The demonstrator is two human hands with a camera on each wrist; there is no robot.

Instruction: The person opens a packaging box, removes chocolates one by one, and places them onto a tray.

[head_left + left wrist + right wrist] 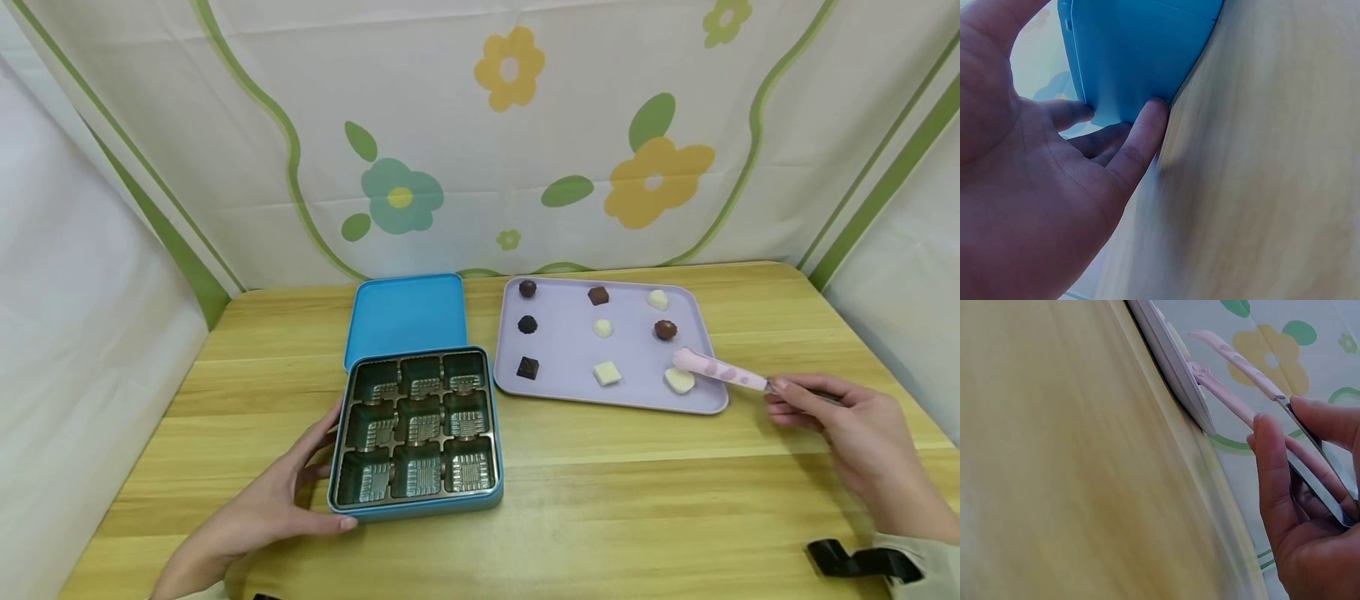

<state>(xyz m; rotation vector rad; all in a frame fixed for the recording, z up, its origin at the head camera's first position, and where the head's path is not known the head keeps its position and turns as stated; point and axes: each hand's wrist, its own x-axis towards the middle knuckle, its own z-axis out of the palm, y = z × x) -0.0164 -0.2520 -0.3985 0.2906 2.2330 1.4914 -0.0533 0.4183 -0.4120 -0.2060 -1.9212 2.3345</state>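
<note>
My right hand [862, 429] holds pink-patterned tongs [723, 371] by their metal part, over the right end of a lilac tray [562, 354]. In the right wrist view the tongs' arms [1241, 362] stand apart. Their tips are close to a white heart-shaped chocolate [679, 382]; contact cannot be made out. With thumb at the front corner and fingers along the left side, my left hand [262, 508] touches a blue square tin [431, 508]. The left wrist view shows its fingertips against the tin's wall [1135, 56]. Inside the tin is a dark insert [418, 421] of several bare compartments.
Behind the tin lies its blue lid [408, 312], partly overlapped by it. Dark, brown and white chocolates, such as a dark square one [528, 367] and a white square one [607, 372], sit in rows on the tray. A flowered cloth [457, 100] hangs behind the wooden table [600, 500].
</note>
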